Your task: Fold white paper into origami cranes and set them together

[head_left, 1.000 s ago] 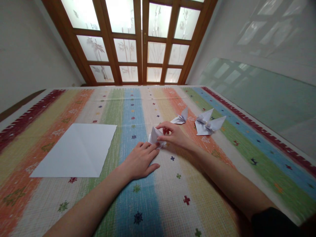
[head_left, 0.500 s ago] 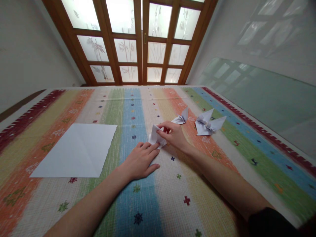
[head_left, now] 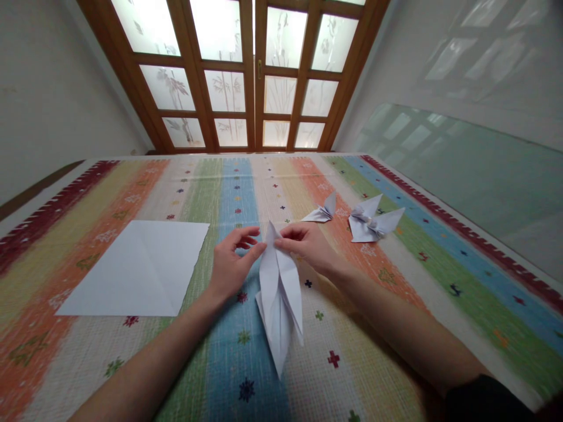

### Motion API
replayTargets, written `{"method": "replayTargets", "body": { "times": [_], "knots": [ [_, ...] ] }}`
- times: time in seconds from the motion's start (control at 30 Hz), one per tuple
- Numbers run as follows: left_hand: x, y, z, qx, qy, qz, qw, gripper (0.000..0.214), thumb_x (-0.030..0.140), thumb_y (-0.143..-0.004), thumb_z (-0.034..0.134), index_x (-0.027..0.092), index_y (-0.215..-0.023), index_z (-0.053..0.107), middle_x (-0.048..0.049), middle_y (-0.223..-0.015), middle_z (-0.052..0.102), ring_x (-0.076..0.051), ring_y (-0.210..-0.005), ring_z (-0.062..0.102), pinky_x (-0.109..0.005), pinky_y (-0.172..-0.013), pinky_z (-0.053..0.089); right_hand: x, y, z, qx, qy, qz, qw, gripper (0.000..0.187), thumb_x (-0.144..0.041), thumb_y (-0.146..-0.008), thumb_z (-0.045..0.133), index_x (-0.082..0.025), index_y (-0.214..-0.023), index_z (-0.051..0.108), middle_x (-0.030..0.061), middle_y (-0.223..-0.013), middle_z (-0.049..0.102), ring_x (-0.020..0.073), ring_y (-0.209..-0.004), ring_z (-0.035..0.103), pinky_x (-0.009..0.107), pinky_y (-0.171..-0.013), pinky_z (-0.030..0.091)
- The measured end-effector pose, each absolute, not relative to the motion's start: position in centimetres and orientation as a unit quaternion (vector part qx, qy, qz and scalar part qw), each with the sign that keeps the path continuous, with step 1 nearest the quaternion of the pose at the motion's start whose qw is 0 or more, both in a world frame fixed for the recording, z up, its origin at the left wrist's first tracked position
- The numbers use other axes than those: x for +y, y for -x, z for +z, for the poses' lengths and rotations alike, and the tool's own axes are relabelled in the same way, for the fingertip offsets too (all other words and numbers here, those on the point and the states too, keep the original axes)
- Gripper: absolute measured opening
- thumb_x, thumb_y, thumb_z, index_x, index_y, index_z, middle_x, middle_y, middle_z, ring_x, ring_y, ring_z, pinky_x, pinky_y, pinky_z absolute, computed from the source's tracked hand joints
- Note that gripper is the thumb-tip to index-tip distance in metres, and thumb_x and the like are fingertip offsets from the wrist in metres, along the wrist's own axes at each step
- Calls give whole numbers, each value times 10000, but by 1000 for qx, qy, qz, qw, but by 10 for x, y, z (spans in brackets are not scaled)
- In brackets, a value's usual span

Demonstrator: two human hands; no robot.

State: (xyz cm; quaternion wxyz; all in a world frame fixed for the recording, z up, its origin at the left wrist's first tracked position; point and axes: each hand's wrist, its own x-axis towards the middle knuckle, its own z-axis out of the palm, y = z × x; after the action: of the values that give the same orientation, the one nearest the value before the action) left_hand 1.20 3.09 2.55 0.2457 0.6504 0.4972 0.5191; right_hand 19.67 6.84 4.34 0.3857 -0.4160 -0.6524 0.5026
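Observation:
A long, pointed piece of folded white paper (head_left: 279, 296) is lifted off the striped cloth, its narrow tip towards me. My right hand (head_left: 303, 245) pinches its far end between thumb and fingers. Just left of that end, my left hand (head_left: 233, 261) touches the paper's upper left edge with its thumb, the fingers curled loosely apart.
A flat white paper sheet (head_left: 136, 266) lies to the left on the striped cloth (head_left: 88, 351). Two finished folded paper figures, one small (head_left: 323, 211) and one larger (head_left: 372, 221), sit at the right. Wooden glazed doors (head_left: 253, 70) stand behind the table, with walls on both sides.
The folded paper was pressed flat on the cloth under both hands. It is now lifted and hangs long towards me; my left hand has risen off the cloth to its upper edge.

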Motion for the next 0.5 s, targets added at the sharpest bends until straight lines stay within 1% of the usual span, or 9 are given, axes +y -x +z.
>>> {"method": "replayTargets", "body": {
  "times": [0.07,0.13,0.33,0.5],
  "knots": [
    [30,-13,30,498,-640,510,287,216,362,-807,660,168,-883,717,-44,-806,740,-166,-686,663,-301,-665,545,64,-193,45,-629,401,554,369,160,-357,-695,738,-200,-693,703,-10,-657,651,115,-585,547,248,-551,430],
    [27,-15,33,503,-633,507,298,198,354,-805,653,175,-809,738,-35,-764,749,-166,-662,665,-297,-654,543,61,-189,44,-611,395,580,367,175,-363,-688,747,-194,-694,703,-15,-646,640,105,-573,532,243,-546,423],
    [24,-19,32,535,-603,510,299,222,355,-816,619,194,-796,771,-24,-730,756,-183,-652,677,-303,-635,540,59,-184,39,-602,404,569,389,172,-355,-701,723,-186,-693,696,-30,-606,594,94,-562,495,237,-531,390],
    [24,-18,30,529,-613,506,298,228,364,-826,605,217,-819,779,-22,-768,765,-191,-680,682,-306,-639,535,59,-182,41,-580,405,586,396,166,-345,-676,731,-184,-675,689,-38,-586,578,85,-540,466,236,-521,377]
  ]
}}
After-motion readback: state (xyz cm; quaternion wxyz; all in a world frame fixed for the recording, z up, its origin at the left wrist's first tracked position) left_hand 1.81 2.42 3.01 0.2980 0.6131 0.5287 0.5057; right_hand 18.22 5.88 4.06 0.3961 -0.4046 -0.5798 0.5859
